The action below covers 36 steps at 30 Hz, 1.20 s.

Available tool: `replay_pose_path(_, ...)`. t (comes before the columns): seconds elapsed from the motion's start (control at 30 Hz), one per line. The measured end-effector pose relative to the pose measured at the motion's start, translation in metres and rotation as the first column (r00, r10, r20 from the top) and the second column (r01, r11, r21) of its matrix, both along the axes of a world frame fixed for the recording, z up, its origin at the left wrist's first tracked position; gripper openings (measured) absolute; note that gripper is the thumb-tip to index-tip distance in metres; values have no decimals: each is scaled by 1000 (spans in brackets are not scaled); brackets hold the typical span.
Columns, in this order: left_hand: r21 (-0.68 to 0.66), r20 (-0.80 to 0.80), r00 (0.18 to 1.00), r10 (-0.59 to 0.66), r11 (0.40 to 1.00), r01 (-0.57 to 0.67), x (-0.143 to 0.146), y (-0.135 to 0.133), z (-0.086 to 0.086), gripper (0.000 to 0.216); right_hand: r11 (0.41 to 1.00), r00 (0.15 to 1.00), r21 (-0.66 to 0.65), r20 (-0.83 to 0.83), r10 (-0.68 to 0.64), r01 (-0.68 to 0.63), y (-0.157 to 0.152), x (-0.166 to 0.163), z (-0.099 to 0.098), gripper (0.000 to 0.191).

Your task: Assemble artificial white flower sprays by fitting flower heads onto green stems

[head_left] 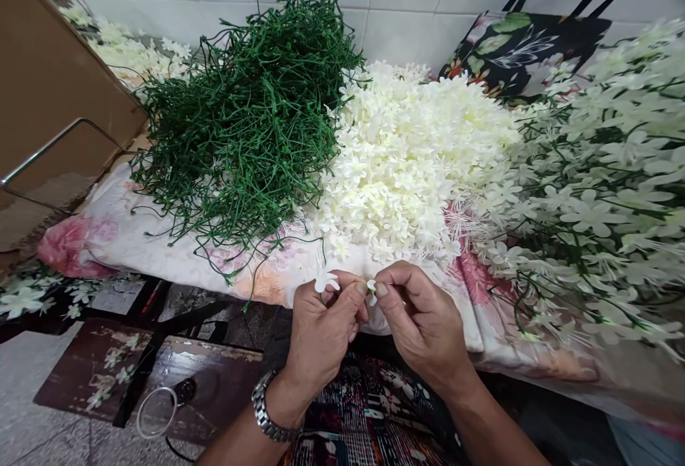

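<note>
My left hand (321,327), with a metal watch on the wrist, pinches a thin green stem that carries a small white artificial flower (326,282). My right hand (422,320) pinches a tiny white blossom (371,286) between thumb and forefinger, close against the left fingertips. Both hands sit at the front edge of a floral cloth (160,252). Behind them lie a heap of bare green plastic stems (251,116) and a heap of loose white flower heads (412,152).
Assembled white flower sprays (604,188) pile up on the right. A cardboard sheet (48,73) with a metal rod leans at the left. A dark floral bag (514,48) stands against the tiled wall. Below left are a dark low stool (133,373) and fallen flowers.
</note>
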<state>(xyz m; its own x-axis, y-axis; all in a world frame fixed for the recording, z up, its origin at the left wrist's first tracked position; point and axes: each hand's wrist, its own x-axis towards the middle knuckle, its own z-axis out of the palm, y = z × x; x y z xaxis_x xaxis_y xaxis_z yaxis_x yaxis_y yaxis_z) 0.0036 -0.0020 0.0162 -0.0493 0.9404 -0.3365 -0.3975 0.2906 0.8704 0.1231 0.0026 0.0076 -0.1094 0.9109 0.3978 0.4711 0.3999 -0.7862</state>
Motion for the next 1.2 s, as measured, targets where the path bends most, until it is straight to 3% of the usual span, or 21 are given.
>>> replay_pose_path(0.53, 36, -117, 992, 41, 999, -37, 3, -1, -11, 26, 996, 998, 88, 62, -34, 29, 3, -4, -3, 10)
replay_pose_path(0.73, -12, 51, 999, 1, 1000, 0, -2, 4, 0, 33, 1000, 999, 21, -27, 18, -17, 4, -2, 1, 5)
replay_pose_path(0.83, -32, 133, 991, -2, 999, 7, -5, 5, 5, 35, 999, 998, -3, -50, 31, -32, 2, -1, 0, 13)
replay_pose_path(1.2, 7, 116, 993, 7, 1000, -8, -6, 4, 0, 30, 994, 996, 93, 63, 56, -62, 2, 1, 10, 9)
